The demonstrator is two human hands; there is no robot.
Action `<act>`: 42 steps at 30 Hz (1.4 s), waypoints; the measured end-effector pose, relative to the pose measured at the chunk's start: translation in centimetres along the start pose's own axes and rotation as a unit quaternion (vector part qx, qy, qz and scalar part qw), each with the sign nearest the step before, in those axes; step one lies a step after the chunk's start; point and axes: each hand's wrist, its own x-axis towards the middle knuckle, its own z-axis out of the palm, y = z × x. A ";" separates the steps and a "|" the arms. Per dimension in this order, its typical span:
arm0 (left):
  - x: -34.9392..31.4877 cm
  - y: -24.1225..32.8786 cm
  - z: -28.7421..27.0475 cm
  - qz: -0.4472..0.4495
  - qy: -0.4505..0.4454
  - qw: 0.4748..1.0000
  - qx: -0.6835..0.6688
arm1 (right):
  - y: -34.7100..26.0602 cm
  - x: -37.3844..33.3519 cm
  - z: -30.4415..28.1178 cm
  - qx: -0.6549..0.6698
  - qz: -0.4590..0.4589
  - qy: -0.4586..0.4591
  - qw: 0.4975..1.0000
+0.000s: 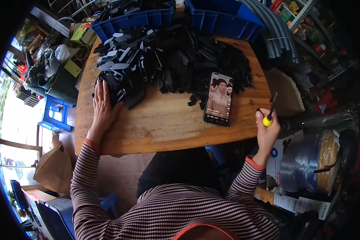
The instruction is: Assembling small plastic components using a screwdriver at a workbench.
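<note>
At wooden worktop (pixel 168 120), holds left hand (pixel 103 107) flat on black parts (pixel 176 66) and grips yellow-and-black tool (pixel 267 121) in right hand (pixel 267 135) (with plenty apparently remaining, none clearly finished).

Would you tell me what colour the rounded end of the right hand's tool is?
The tool's rounded end is bright yellow, best seen in the head view.

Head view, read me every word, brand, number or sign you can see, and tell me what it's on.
Nothing reads clearly enough to quote.
Phone: screen captions, too small.
White panel, lower right: dark print, too blurred.
White carton, right: blue mark, no legible word.
Yellow-green box, upper left: markings too small.
</note>
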 end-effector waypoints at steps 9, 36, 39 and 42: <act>-1.5 15.9 -4.0 0.086 -0.048 0.965 -0.243 | -4.2 -5.4 -0.1 -0.019 -0.031 -0.124 0.992; 7.4 12.3 0.9 0.359 -0.014 0.932 0.054 | -7.7 -5.2 3.2 0.048 -0.040 -0.230 0.971; 5.2 14.4 -2.4 0.397 0.001 0.917 0.047 | -8.8 -4.8 3.8 0.076 -0.073 -0.220 0.970; 1.1 15.5 -4.4 0.443 -0.050 0.894 0.042 | -10.6 -4.8 5.6 0.084 -0.093 -0.225 0.966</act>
